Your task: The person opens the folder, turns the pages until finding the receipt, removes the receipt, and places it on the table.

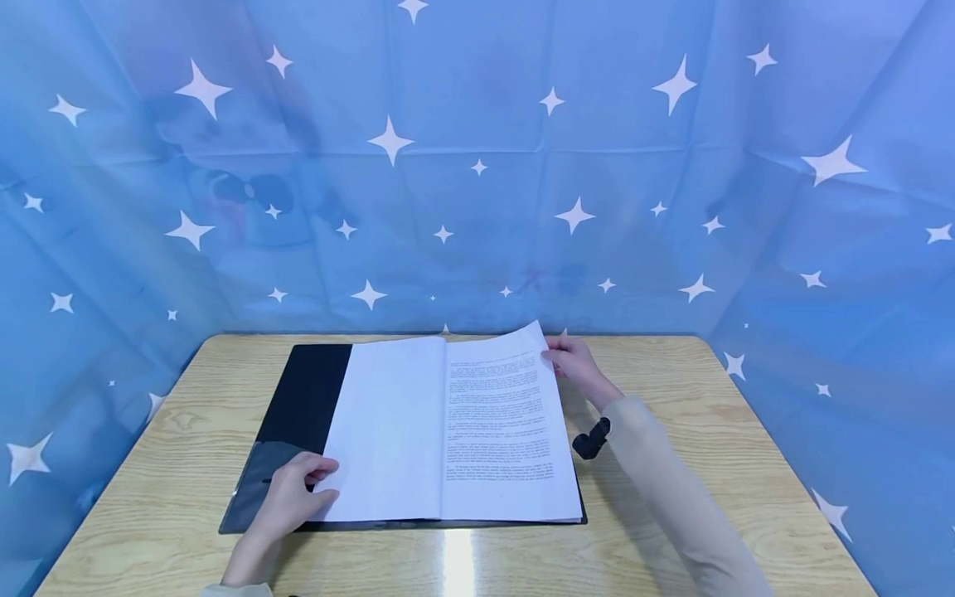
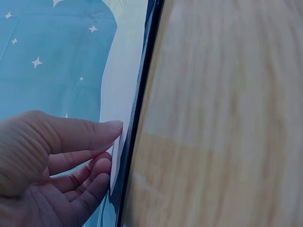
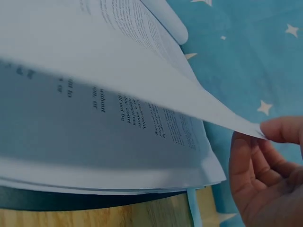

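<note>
Pinching pages [image 1: 498,414] at their outer edges, left hand [image 1: 289,492] and right hand [image 1: 579,365] flank the black folder [image 1: 312,396]

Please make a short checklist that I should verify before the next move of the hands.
1. Folder open and resting on the table: ok.
2. Right hand pinching the right page near its upper outer corner: ok.
3. Right page lying flat: not ok, its upper corner is raised above the sheets beneath.
4. Only one sheet between the right fingers: cannot tell for certain.
5. Left hand at the outer edge of the left page: ok.
6. Left hand gripping that page firmly: cannot tell.
</note>
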`<state>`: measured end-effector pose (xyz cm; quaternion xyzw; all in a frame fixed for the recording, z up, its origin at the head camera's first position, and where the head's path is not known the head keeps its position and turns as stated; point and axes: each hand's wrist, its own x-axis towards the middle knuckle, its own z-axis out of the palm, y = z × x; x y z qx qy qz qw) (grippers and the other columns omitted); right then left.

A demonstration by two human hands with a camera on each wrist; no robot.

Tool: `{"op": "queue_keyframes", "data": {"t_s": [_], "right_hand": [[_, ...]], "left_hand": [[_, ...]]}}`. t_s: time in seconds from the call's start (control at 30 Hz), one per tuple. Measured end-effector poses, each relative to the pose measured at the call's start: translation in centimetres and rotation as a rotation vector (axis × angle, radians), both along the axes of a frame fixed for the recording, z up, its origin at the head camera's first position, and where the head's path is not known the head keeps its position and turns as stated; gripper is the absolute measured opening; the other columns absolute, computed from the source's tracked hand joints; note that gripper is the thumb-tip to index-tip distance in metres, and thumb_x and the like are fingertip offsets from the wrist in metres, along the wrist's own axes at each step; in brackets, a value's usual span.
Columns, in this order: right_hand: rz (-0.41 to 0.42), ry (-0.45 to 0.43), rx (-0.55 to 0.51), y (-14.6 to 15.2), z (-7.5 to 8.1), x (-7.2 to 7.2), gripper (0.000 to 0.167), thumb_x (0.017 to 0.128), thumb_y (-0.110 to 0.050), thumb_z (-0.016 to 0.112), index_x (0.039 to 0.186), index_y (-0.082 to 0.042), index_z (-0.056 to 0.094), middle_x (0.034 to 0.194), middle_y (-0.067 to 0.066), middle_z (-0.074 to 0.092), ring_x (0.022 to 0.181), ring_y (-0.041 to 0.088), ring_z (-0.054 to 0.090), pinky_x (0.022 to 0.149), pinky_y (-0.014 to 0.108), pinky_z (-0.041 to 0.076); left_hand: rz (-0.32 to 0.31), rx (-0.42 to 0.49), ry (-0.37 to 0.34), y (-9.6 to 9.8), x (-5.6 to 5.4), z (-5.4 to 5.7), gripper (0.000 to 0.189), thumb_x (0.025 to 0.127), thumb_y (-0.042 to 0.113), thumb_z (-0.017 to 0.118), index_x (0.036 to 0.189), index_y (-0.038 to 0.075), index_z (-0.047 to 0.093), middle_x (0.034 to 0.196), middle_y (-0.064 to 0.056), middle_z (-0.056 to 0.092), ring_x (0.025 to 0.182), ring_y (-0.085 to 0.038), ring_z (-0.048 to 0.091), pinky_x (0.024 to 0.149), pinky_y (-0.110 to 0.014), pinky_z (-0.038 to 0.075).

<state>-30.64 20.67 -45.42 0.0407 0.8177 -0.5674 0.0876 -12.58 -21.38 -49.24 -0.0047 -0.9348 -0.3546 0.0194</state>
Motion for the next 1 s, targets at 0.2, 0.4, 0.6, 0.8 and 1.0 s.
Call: {"op": "queue_keyframes", "data": {"t_s": [0.2,0.4,0.6,0.8,1.0], "right_hand": [[-0.003,-0.011,-0.017,0.1,0.3,0.9,0.025,0.092,-0.011,0.054,0.110,0.005,0.054,0.089,0.006,0.059,0.076,0.013,0.053,0.080,0.042,0.044],[0.010,-0.016,-0.025,0.2,0.3,1.9,0.030,0.091,-0.011,0.054,0.115,0.008,0.053,0.090,0.007,0.061,0.074,0.011,0.055,0.085,0.048,0.043],[0.050,-0.034,-0.024,0.1,0.5,2.8,0.032,0.092,-0.012,0.053,0.117,0.008,0.053,0.099,0.012,0.063,0.080,0.015,0.058,0.078,0.037,0.047],[0.087,-0.027,-0.042,-0.2,0.9,3.9,0.030,0.093,-0.011,0.053,0.116,0.008,0.053,0.100,0.013,0.062,0.081,0.015,0.059,0.074,0.031,0.048],[0.105,-0.040,-0.058,-0.5,1.1,4.6,0.026,0.092,-0.012,0.054,0.110,0.006,0.054,0.096,0.011,0.062,0.078,0.015,0.059,0.070,0.029,0.047]], "left_hand": [[-0.001,-0.001,-0.002,0.0,0.0,0.0,0.029,0.068,-0.004,0.076,0.095,0.000,0.069,0.092,-0.006,0.060,0.082,-0.018,0.056,0.075,-0.036,0.049],[0.001,0.000,-0.010,0.0,0.1,0.0,0.029,0.068,-0.004,0.076,0.096,0.000,0.069,0.092,-0.006,0.060,0.083,-0.018,0.056,0.075,-0.036,0.049],[0.000,0.002,-0.007,0.0,0.1,-0.1,0.029,0.068,-0.004,0.076,0.095,0.000,0.069,0.092,-0.006,0.060,0.083,-0.018,0.056,0.075,-0.036,0.049],[-0.002,0.006,-0.007,0.0,0.1,0.0,0.029,0.068,-0.004,0.076,0.095,0.000,0.069,0.092,-0.006,0.060,0.083,-0.018,0.055,0.075,-0.035,0.049],[-0.004,0.007,-0.001,0.0,0.1,0.1,0.029,0.068,-0.004,0.076,0.095,-0.001,0.069,0.092,-0.006,0.060,0.082,-0.018,0.055,0.075,-0.036,0.049]]}}
